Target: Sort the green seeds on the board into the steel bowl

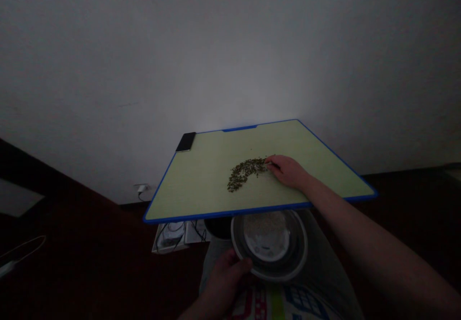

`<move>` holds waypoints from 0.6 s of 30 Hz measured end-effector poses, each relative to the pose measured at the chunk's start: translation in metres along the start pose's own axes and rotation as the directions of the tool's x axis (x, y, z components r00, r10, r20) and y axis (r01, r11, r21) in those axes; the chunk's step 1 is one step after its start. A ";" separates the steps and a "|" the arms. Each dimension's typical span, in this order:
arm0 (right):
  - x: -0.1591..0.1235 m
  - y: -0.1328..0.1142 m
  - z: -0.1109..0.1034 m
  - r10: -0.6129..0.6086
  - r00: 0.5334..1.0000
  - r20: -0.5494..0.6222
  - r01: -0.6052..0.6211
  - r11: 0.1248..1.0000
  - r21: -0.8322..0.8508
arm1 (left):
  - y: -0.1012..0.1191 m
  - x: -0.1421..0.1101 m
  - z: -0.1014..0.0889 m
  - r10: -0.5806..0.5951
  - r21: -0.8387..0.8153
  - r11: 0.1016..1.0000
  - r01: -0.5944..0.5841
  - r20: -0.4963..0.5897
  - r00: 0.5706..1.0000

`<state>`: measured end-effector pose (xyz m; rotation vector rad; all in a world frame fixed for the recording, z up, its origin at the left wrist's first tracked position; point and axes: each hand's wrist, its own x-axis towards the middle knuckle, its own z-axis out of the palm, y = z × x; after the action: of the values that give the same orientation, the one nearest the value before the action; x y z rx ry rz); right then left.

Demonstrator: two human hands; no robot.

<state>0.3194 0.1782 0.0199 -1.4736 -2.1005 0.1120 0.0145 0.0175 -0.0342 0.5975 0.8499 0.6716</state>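
A curved scatter of small greenish-brown beans or seeds (pixel 243 170) lies on the pale green table top (pixel 205 176) with a blue edge. My right hand (pixel 288 170) is at the scatter's right end, its fingertips pinched together low over the surface. What is between the fingers, if anything, is too small to tell. Below the near edge, a round metal bowl (pixel 304 245) rests at my lap. It has pale, fine grains (pixel 264 223) along its far inner side. My left hand (pixel 228 274) grips the bowl's rim at the near left, thumb on top.
A black phone (pixel 186 141) lies at the table's far left corner. The wall (pixel 230 61) stands right behind the table. Under it are a dark round container (pixel 218 228) and white boxes (pixel 171 237) with cables. A plug (pixel 141 188) sits in a wall socket at left.
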 end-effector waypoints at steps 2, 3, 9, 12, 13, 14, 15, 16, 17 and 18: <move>0.001 0.000 0.000 0.000 1.000 0.002 0.000 1.000 -0.003 | 0.001 0.000 0.000 0.006 -0.005 1.000 -0.005 0.025 1.000; 0.001 -0.001 0.000 -0.001 1.000 0.004 0.001 1.000 -0.002 | 0.001 0.000 0.001 0.008 -0.012 1.000 -0.008 0.039 0.999; -0.001 -0.003 -0.003 -0.022 0.999 0.032 0.020 0.999 0.039 | 0.003 -0.001 0.002 0.016 -0.035 0.999 -0.014 0.068 0.998; -0.002 -0.004 -0.006 -0.033 0.998 0.048 0.031 0.998 0.052 | 0.004 -0.002 0.003 0.004 -0.032 0.999 -0.003 0.038 0.999; -0.002 -0.004 -0.006 -0.038 0.998 0.055 0.035 0.998 0.053 | 0.004 -0.002 0.004 0.001 -0.028 1.000 0.000 0.028 1.000; -0.002 -0.005 -0.006 -0.042 0.997 0.064 0.039 0.998 0.050 | 0.004 -0.002 0.004 -0.001 -0.026 1.000 0.002 0.018 1.000; -0.002 -0.006 -0.006 -0.044 0.996 0.073 0.041 0.998 0.045 | 0.004 -0.002 0.005 0.000 -0.028 1.000 0.001 0.004 1.000; -0.002 -0.007 -0.006 -0.044 0.996 0.079 0.041 0.998 0.036 | 0.004 -0.002 0.005 0.000 -0.031 1.000 0.000 -0.005 1.000; -0.002 -0.008 -0.006 -0.042 0.996 0.083 0.040 0.999 0.026 | 0.004 -0.001 0.005 0.001 -0.035 0.999 -0.002 -0.008 1.000; -0.001 -0.009 -0.005 -0.038 0.996 0.085 0.037 0.999 0.017 | 0.003 -0.001 0.005 0.002 -0.039 0.999 -0.003 -0.008 1.000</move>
<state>0.3146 0.1722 0.0273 -1.4432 -2.1893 0.1794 0.0173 0.0179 -0.0291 0.5608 0.8417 0.6921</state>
